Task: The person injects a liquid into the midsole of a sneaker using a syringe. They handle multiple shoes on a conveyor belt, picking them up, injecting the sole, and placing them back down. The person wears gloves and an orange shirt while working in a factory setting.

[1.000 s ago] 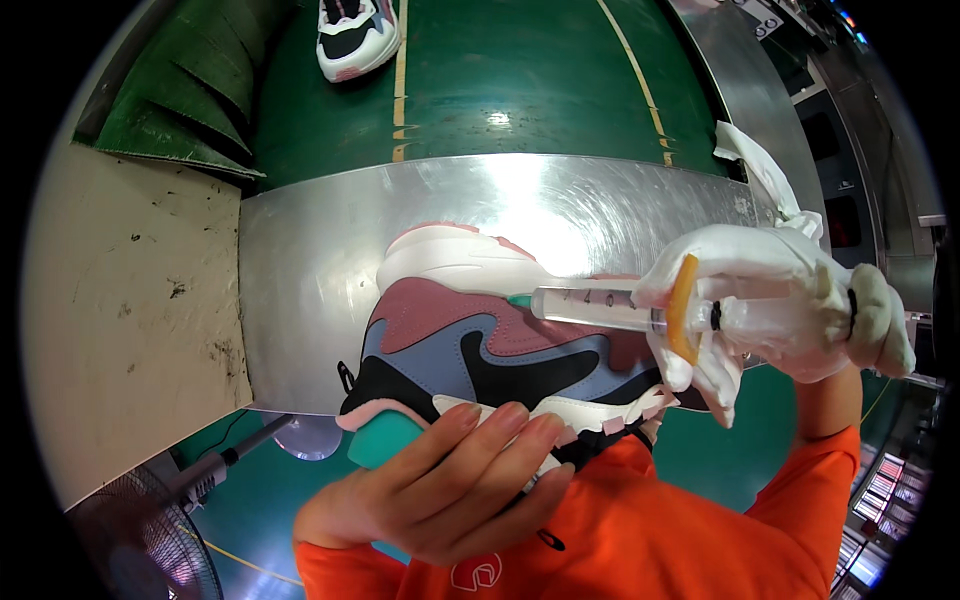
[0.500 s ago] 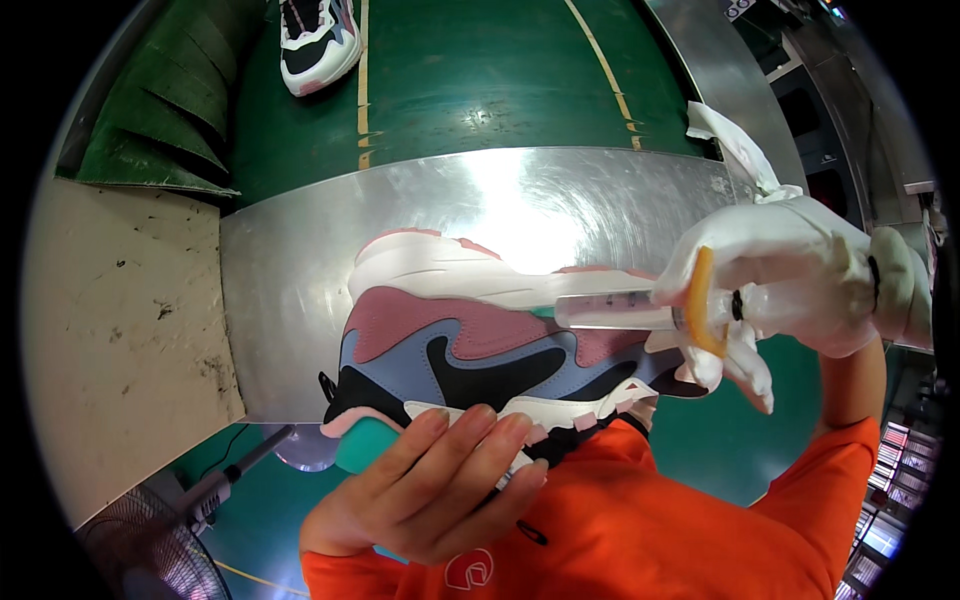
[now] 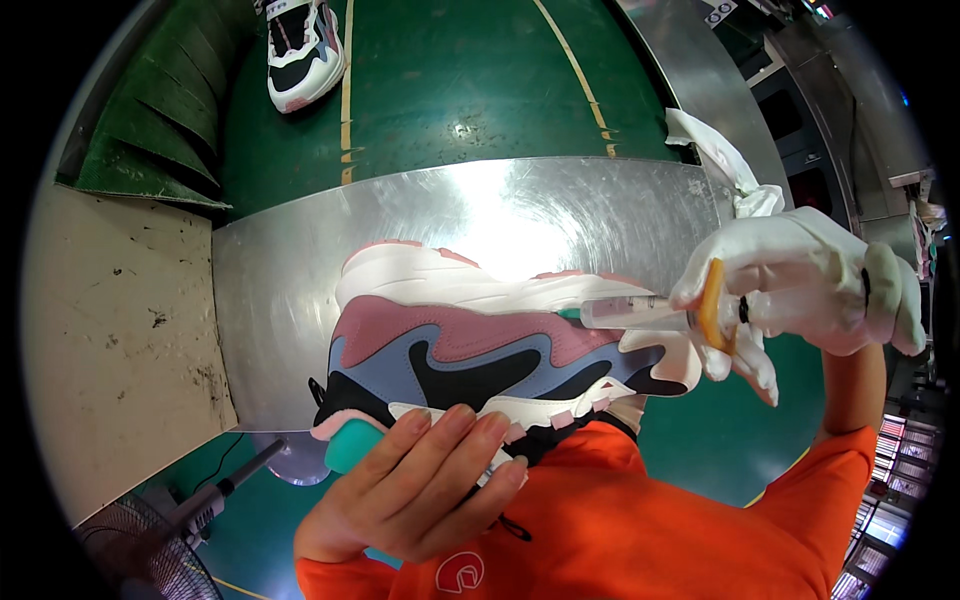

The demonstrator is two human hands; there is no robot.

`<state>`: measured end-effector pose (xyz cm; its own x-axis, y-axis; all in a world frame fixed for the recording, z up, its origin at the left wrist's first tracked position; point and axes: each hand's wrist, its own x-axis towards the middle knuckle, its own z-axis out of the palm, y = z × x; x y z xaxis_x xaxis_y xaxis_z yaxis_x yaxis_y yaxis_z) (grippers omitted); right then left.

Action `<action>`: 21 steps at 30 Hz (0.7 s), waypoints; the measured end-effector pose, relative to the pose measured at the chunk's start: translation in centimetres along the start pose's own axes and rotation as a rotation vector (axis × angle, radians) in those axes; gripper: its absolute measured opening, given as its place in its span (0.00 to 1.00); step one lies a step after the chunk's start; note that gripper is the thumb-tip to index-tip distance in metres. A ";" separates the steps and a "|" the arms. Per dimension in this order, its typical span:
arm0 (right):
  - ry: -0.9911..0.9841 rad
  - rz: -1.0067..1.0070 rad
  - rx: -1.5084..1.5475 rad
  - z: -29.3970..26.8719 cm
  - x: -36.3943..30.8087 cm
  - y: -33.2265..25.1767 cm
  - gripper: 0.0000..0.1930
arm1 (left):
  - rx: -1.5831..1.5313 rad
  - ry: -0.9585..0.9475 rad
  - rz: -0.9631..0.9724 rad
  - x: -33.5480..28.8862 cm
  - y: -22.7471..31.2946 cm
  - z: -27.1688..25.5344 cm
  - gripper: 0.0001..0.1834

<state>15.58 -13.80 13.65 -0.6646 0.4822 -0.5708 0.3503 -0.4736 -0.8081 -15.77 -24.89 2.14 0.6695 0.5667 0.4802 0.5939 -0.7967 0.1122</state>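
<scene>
A sneaker (image 3: 470,350) lies on its side before me, its white sole facing away and its pink, blue and black upper toward me. My left hand (image 3: 430,480), bare, has its fingers curled over the lace opening and grips the shoe there. A teal insert (image 3: 352,445) shows at the heel opening. In a white glove, my right hand (image 3: 790,285) is closed round a clear syringe (image 3: 635,313) with an orange finger flange. The syringe's teal tip (image 3: 570,314) meets the seam between upper and sole, toward the toe.
Under the shoe is a shiny metal plate (image 3: 290,270). Beyond it runs a green conveyor belt (image 3: 470,90), carrying another sneaker (image 3: 303,60) at the far left. A white cloth (image 3: 725,160) lies near the right rail. A fan (image 3: 150,550) stands at the lower left.
The syringe in my right hand has moved right along the seam, toward the toe. My left hand keeps its grip on the shoe. The whole view has shifted slightly.
</scene>
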 end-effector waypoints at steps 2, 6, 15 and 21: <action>-0.055 -0.052 0.077 -0.4 0.0 0.7 0.40 | -0.020 -0.022 -0.028 -0.1 0.2 -0.2 0.12; -0.171 -0.147 0.232 -1.0 -0.3 2.1 0.45 | -0.027 -0.012 -0.029 -0.4 0.4 0.0 0.13; -0.267 -0.239 0.372 -1.7 -1.1 3.9 0.55 | 0.009 0.015 0.019 -1.5 0.4 0.6 0.14; -0.230 -0.283 0.371 -1.5 -2.6 4.7 0.57 | 0.019 0.021 0.022 -1.9 0.6 1.0 0.14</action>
<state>19.94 -16.14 11.09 -0.8417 0.4749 -0.2571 -0.0940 -0.5976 -0.7962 -16.29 -26.28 0.44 0.6735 0.5442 0.5004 0.5874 -0.8049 0.0847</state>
